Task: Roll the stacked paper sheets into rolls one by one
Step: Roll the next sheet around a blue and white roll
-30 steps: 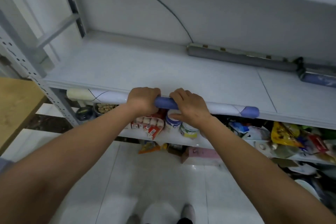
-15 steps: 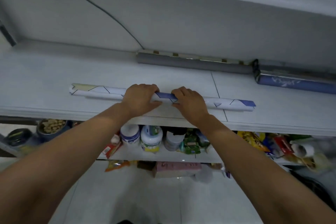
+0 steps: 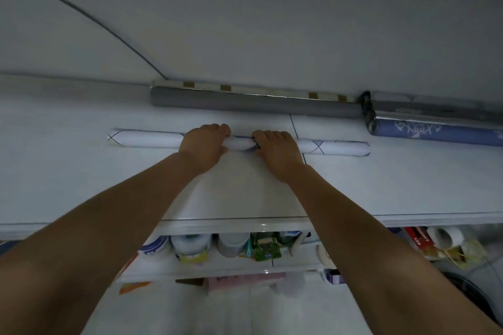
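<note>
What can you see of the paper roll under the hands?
The paper roll is a long, slim white tube with thin dark lines and blue patches. It lies flat, left to right, on the pale shelf, in front of a grey roll. The left hand and right hand curl over its middle, side by side.

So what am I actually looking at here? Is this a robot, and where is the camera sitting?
There is no robot here, just a person working with bare hands. The one picture comes from a wide-angle camera worn on the person's head. It looks forward and down, so the arms reach away from you. The left hand and right hand both curl over the middle of a white paper roll marked with thin blue lines. It lies across a pale shelf. Along the back wall lie a grey roll and, to its right, a blue patterned roll. Below the shelf's front edge you can glimpse jars stored lower down.
</note>
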